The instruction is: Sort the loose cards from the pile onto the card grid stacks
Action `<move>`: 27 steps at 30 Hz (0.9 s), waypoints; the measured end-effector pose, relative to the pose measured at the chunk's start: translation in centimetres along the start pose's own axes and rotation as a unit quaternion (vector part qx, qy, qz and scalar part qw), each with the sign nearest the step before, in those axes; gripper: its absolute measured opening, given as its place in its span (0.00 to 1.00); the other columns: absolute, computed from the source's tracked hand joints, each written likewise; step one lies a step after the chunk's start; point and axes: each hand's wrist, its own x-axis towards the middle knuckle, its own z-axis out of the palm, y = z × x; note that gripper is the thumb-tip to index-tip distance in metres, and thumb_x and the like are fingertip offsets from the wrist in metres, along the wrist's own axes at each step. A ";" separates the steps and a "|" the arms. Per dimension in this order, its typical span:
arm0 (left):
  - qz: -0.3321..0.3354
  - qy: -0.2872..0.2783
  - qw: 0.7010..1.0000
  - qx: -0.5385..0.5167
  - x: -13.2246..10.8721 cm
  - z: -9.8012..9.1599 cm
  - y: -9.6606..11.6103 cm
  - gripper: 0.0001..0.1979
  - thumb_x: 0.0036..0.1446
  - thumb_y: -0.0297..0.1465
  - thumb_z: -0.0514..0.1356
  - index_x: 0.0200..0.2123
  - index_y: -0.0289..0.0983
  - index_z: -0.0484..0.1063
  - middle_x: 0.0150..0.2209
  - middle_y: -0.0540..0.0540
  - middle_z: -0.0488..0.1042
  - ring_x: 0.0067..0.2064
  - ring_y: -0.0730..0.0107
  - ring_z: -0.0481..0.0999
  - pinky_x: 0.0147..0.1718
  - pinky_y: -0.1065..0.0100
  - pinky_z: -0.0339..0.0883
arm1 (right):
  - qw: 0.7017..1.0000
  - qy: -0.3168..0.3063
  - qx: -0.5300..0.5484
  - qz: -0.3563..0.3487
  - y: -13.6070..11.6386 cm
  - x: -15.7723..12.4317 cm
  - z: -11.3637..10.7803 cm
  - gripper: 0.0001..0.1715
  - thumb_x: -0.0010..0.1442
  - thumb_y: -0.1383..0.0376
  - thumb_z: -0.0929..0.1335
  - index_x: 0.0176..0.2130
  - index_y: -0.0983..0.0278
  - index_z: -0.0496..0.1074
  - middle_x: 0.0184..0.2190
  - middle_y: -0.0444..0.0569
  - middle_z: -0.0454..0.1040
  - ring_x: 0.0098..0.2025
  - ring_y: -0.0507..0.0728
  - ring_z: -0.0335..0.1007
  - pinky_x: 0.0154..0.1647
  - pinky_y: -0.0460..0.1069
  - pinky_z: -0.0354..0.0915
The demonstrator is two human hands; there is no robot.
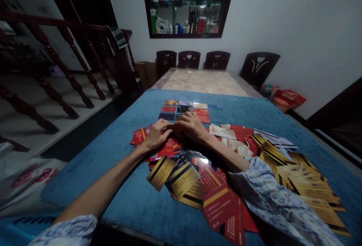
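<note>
My left hand (pixel 157 134) and my right hand (pixel 191 126) meet over the cards, fingertips bent inward and close together. Whatever lies between the fingers is hidden behind them. Red cards (pixel 139 136) lie spread beneath and around my left hand. Just beyond both hands, rows of cards in several colours lie flat, among them a dark blue card (pixel 166 116) and a red card (pixel 201 118); my right hand partly covers a black one. Nearer to me, gold cards (pixel 185 180) with black stripes overlap dark cards and a pile of red cards (pixel 223 210).
A blue cloth (pixel 118 166) covers the near part of the table. Right of my forearm lie fanned gold cards (pixel 308 180), pale cards (pixel 222 132) and red packets. Dark chairs (pixel 217 60) stand beyond the table, with a wooden railing (pixel 65 23) to the left.
</note>
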 end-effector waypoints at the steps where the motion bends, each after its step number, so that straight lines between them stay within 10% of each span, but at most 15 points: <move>1: -0.003 -0.003 1.000 0.003 0.0 0.1 0.0 0.07 0.59 0.27 0.62 0.40 0.38 0.78 0.40 0.45 0.77 0.44 0.64 0.78 0.46 0.62 0.74 | 1.000 0.002 0.001 -0.002 0.0 -0.1 0.1 0.18 0.72 0.58 0.62 0.48 0.58 0.78 0.36 0.53 0.76 0.43 0.60 0.60 0.48 0.55 0.53; 27: -0.008 -0.065 0.992 0.106 -0.6 -0.4 -1.8 0.24 0.54 0.23 0.60 0.56 0.37 0.70 0.48 0.41 0.77 0.50 0.55 0.73 0.54 0.52 0.66 | 0.993 -0.110 0.004 0.043 0.1 -1.1 -0.5 0.35 0.58 0.56 0.68 0.61 0.68 0.67 0.49 0.61 0.72 0.51 0.67 0.61 0.49 0.58 0.55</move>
